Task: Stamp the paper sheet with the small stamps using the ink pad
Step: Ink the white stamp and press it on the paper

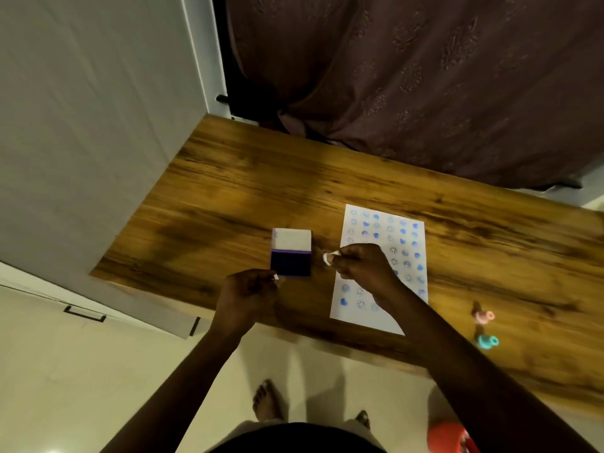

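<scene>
An open ink pad (pixel 291 263) with dark blue ink and a raised white lid lies on the wooden table (pixel 228 191). To its right lies a white paper sheet (pixel 380 266) covered with rows of blue stamp prints. My right hand (pixel 362 266) holds a small white stamp (pixel 328 258) between the pad and the sheet, above the table. My left hand (pixel 250 289) is closed at the pad's near left corner, pinching something small and white; what it is cannot be told. A pink stamp (pixel 483 317) and a teal stamp (pixel 487 341) lie to the right of the sheet.
A brown curtain (pixel 425 76) hangs behind the table's far edge. A white cabinet (pixel 81 125) stands to the left. An orange object (pixel 447 436) sits on the floor at the lower right, near my bare feet (pixel 266 400).
</scene>
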`<action>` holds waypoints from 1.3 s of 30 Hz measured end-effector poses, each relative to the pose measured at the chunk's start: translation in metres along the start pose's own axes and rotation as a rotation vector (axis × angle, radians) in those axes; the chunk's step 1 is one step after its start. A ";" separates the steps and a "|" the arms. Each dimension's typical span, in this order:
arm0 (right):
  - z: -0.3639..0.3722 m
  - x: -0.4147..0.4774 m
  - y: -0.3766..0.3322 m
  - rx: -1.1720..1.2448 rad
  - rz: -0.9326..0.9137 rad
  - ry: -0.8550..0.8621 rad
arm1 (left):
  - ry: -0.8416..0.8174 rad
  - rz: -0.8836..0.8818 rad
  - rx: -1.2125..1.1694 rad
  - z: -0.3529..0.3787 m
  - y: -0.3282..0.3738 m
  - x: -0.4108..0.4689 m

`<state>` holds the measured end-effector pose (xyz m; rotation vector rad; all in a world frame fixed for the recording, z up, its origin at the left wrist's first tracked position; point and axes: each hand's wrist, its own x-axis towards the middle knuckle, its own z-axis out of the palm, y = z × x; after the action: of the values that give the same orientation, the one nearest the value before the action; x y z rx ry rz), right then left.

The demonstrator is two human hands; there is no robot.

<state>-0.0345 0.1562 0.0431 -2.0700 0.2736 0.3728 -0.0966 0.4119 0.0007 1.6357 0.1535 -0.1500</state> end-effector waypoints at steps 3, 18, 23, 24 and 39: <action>-0.008 -0.031 0.027 -0.179 -0.020 0.056 | -0.023 -0.019 -0.017 0.009 -0.004 -0.002; 0.021 -0.071 0.074 -0.605 -0.175 0.047 | -0.081 -0.089 0.048 0.045 0.002 -0.004; 0.025 -0.070 0.082 -0.662 -0.165 0.042 | -0.106 -0.064 0.071 0.046 0.000 -0.001; 0.026 -0.070 0.083 -0.651 -0.157 0.059 | -0.104 -0.067 0.067 0.045 0.000 -0.001; 0.039 -0.069 0.082 -0.747 -0.140 0.066 | -0.088 -0.059 0.120 0.067 0.011 -0.003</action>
<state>-0.1324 0.1521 -0.0146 -2.8194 0.0171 0.3521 -0.0975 0.3444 0.0069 1.7413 0.1272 -0.2802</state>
